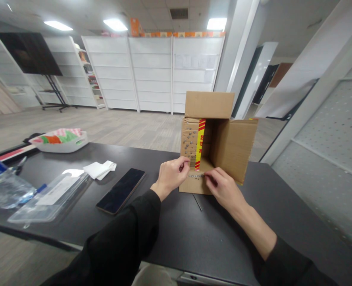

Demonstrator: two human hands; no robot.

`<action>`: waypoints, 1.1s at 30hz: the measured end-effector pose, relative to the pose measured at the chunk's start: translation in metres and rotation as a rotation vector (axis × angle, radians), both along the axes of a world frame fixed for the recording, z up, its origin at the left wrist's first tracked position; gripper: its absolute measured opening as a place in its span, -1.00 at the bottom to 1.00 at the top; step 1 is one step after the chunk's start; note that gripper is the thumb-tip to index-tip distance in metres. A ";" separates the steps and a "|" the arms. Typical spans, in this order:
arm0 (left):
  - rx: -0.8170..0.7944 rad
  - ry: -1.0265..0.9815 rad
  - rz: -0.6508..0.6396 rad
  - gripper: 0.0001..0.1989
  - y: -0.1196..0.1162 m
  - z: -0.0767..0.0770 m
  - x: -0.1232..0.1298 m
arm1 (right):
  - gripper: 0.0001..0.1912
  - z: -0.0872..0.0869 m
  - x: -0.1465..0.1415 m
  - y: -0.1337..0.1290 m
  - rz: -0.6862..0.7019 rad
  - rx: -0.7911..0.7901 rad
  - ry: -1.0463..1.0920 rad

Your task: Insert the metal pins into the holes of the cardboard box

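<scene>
An upright cardboard box [232, 147] stands on the dark table, its opening facing me and its flaps spread. Many small grey round pieces dot its left flap [190, 137], and a row of small grey pieces [196, 176] runs along the lower flap [193, 186]. My left hand [172, 174] is closed in a pinch at the left flap's lower edge. Beside the right end of the row, my right hand [223, 186] is pinched too. What either hand holds, if anything, is too small to make out. A thin metal rod [197, 201] lies just in front of the box.
Left of my hands lie a black phone [121, 190], white tissues [100, 170] and a clear plastic case [52, 198]. Further left are a water bottle [6, 184] and a white basket [61, 145] with colourful cloth. The table's front edge [170, 264] is close to me.
</scene>
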State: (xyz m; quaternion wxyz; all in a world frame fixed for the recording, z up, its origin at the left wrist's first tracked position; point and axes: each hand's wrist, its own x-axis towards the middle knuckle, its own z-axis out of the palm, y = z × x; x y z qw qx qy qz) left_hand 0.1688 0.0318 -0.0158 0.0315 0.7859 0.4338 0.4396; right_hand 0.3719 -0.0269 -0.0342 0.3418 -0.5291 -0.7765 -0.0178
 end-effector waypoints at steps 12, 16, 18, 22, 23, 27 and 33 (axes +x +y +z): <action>-0.022 0.003 -0.005 -0.81 0.000 0.000 0.000 | -0.79 -0.001 -0.002 0.002 -0.017 -0.016 0.019; -0.028 0.003 -0.001 -0.80 0.000 -0.001 0.000 | -0.79 -0.002 -0.002 0.002 -0.007 -0.023 0.029; -0.029 0.004 -0.001 -0.80 0.000 -0.001 0.000 | -0.79 -0.003 -0.002 0.002 -0.011 -0.030 0.029; -0.030 0.004 -0.007 -0.80 0.000 0.000 0.000 | -0.79 -0.006 -0.002 0.003 -0.020 -0.047 0.012; -0.030 0.005 -0.007 -0.80 0.000 -0.001 0.000 | -0.79 -0.006 -0.002 0.004 -0.022 -0.051 0.008; -0.028 0.007 -0.004 -0.81 0.000 -0.001 0.000 | -0.77 -0.008 -0.002 0.005 -0.031 -0.054 -0.004; -0.040 0.008 -0.002 -0.80 0.000 -0.001 0.000 | -0.75 -0.011 -0.003 0.005 -0.045 -0.039 -0.020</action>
